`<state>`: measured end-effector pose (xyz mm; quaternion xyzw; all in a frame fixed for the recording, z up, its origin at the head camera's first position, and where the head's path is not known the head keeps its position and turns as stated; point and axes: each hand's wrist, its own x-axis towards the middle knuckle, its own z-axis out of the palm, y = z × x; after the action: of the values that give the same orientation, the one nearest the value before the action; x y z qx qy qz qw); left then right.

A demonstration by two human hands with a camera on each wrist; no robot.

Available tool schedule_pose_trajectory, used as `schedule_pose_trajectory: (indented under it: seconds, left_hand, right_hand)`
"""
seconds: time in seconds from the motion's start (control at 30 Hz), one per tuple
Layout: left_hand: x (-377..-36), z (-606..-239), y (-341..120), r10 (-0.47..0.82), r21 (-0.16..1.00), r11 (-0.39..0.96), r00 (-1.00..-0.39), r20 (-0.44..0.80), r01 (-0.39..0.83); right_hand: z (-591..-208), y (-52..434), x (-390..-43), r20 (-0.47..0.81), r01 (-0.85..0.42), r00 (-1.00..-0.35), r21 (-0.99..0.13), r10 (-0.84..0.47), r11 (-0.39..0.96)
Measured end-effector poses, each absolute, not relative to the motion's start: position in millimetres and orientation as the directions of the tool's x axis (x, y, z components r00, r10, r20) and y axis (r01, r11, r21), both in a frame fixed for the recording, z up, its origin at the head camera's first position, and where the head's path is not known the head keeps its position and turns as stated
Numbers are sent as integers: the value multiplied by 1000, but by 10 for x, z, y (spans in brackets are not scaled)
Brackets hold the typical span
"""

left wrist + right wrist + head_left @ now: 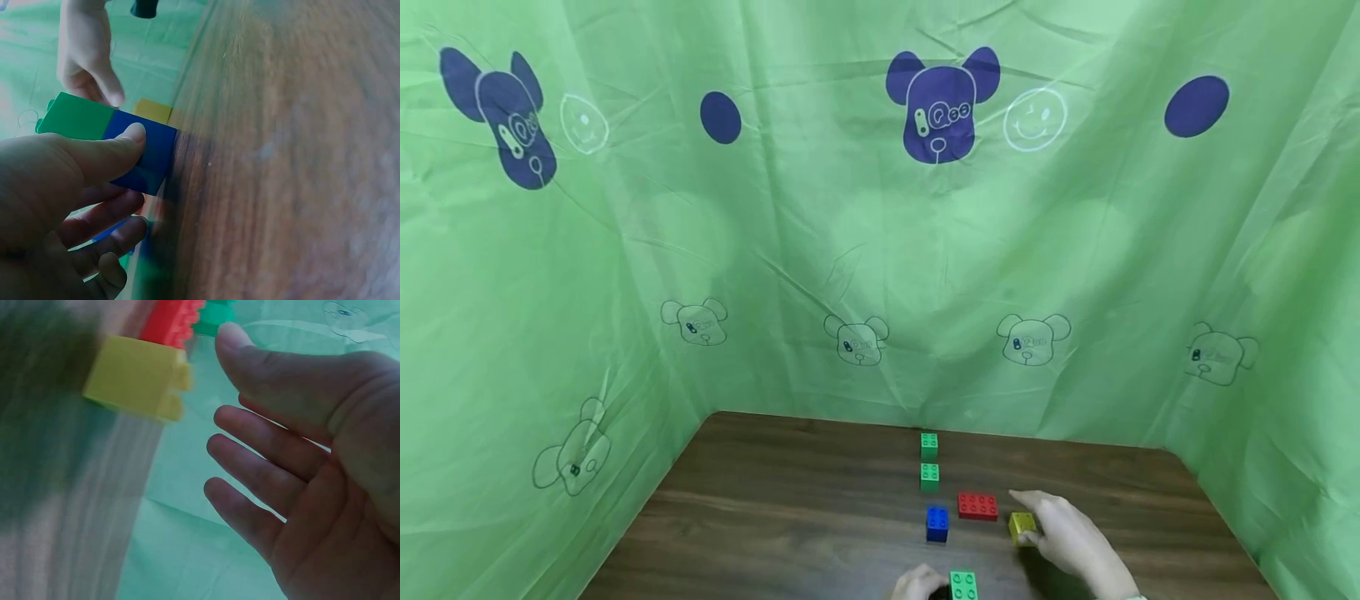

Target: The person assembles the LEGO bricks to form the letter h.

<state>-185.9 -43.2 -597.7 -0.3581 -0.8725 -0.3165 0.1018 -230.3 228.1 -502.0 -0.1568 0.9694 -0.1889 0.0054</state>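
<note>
Down toward the table's near side, the stack sits in the left hand: green part on blue part. Thumb's pressed flat on the blue, other fingers curled in behind, so it's a pinch. Can't tell if the bottom touches the wood or is just off it.

Farther up and toward the right edge there's the yellow block, with the right hand just beside it. Fingers are spread, thumb apart from the block in the wrist view; index finger's mostly hidden there. That hand blocks the yellow's right side, but wood shows between it and the table's right edge.

Just beside the yellow, toward the left edge, is the red block, only a narrow gap between. Next over, the loose blue block, a bit closer to the near side and also not touching. Beyond it, the near green and the far green line up toward the back edge, a slim gap between, far one closest to the green cloth. Widest room is the long stretch of wood from these to the left edge.
</note>
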Motion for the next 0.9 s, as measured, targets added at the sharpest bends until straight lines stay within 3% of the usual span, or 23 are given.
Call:
schedule_pose_trajectory:
  seconds: [0.13,0.37,0.63,0.9]
  left_hand:
    - [-1841,-6010,-432,544,512,546,-745,386,663]
    - [-1847,-6063,-395,496,452,564,-721,484,691]
    - [-1858,-6001,-407,532,511,551,-749,394,660]
    - [-1890,-5971,-430,557,404,553,-684,471,728]
  right_hand:
    - [-5172,2311,-2330,25,-337,-934,-391,-356,856]
    - [-5322,2323,-2379,73,-364,-929,-358,-363,860]
    - [-5326,2328,-2423,98,-356,-934,-344,-344,869]
    - [-5355,2324,-2412,116,-342,-940,-351,-321,872]
